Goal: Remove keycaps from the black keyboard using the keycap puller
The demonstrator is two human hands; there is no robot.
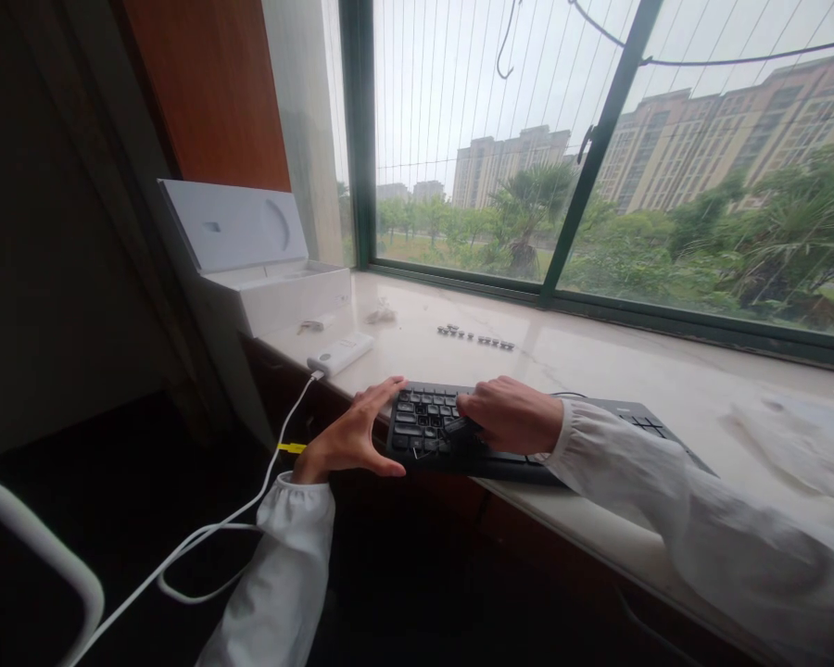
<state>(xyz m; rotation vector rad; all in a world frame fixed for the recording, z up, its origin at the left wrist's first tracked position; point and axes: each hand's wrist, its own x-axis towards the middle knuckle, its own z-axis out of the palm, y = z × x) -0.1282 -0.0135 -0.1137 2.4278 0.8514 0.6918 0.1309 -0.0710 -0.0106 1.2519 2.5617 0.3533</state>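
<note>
A black keyboard (pixel 407 429) lies along the front edge of the pale windowsill, and several of its key places near the left end show bare dark sockets. My left hand (pixel 351 431) braces that left end, fingertips at the far corner and thumb at the near corner. Closed over the left part of the keys, my right hand (pixel 511 414) grips a small black-handled tool (pixel 462 434); a thin wire-like piece shows near its left side. Most of the tool is hidden by my fingers. Beyond the keyboard, several small keycaps (pixel 471 336) stand in a row.
An open white box (pixel 284 301) stands at the sill's left end. Before it lies a white power bank (pixel 340 354) with a white cable (pixel 288 417) hanging over the edge. Crumpled clear plastic (pixel 778 435) is at right. The window (pixel 451 273) borders the sill's back.
</note>
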